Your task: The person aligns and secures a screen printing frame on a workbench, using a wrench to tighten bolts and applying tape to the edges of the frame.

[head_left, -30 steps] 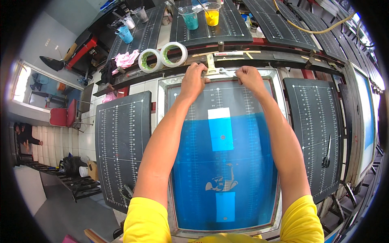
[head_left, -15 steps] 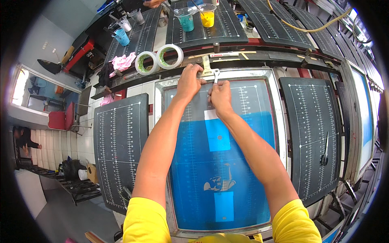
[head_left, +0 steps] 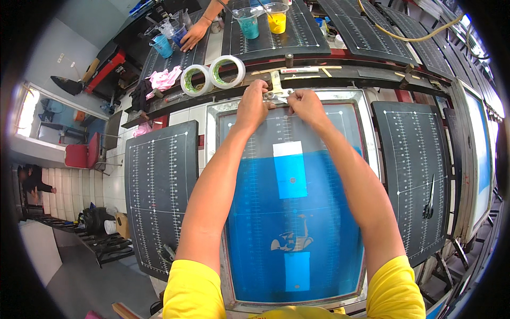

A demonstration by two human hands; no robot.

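Right then, your screen frame (head_left: 289,223) (blue mesh, metal rim) lay with its long axis running straight away from you, far end under the clamp (head_left: 276,87). Your left hand (head_left: 252,106) and right hand (head_left: 305,105) both sat closed at that far edge, fingers pinched on the clamp's small fitting.

Blue screen, black gridded boards

The screen frame (head_left: 294,212) holds blue mesh with paler blue patches. At nine and three o'clock, black platens (head_left: 159,196) carry white ruled lines. At twelve: teal cup (head_left: 248,22), yellow cup (head_left: 277,18); pink rag (head_left: 163,78) at eleven.
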